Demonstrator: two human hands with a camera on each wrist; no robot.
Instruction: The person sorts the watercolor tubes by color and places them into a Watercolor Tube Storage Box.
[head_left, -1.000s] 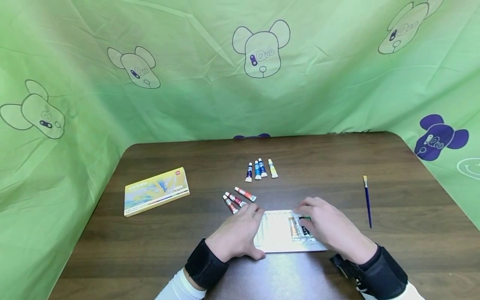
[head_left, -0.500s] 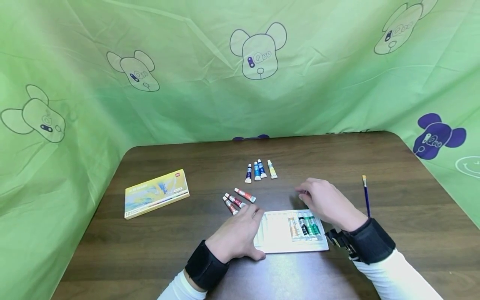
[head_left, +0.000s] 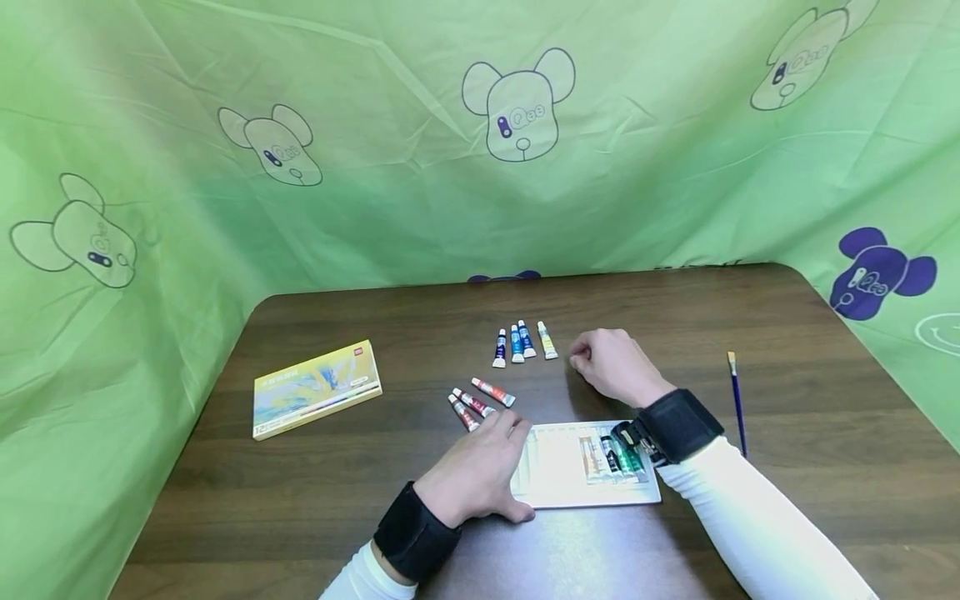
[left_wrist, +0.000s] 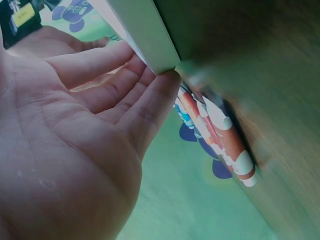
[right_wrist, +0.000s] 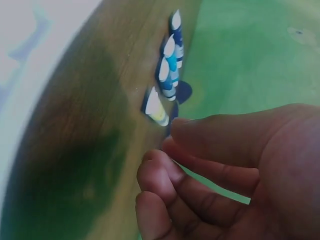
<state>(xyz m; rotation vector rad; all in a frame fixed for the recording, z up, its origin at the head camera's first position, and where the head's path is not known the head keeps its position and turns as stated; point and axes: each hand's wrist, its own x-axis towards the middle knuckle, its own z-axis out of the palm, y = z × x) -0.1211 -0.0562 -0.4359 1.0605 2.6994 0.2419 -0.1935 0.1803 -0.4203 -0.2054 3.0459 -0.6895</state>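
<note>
1. The left hand point(head_left: 480, 467) is resting against the tray point(head_left: 555, 467) at the end facing the tabletop's point(head_left: 337, 500) left edge, its thumb and fairly straight fingers spreading well apart.
2. The right hand point(head_left: 611, 367) is reaching beyond the tray toward the tabletop's far edge; its fingers are curling loosely near the thumb, and it is holding nothing.
3. The yellow tube point(head_left: 547, 340) is lying just beside the right hand's fingertips, its cap pointing at the far edge.
4. Three blue tubes point(head_left: 517, 343) are lying next to it, toward the left edge, their caps also pointing at the far edge.
5. Three red tubes point(head_left: 492, 392) are lying just beyond the left hand, their caps pointing toward the far left corner.
6. Black and green tubes point(head_left: 610, 455) are sitting in the tray's end nearer the right edge, partly behind the right wrist's gear.
7. A box point(head_left: 318, 389) is lying near the left edge, and a brush point(head_left: 736, 396) near the right edge.
</note>
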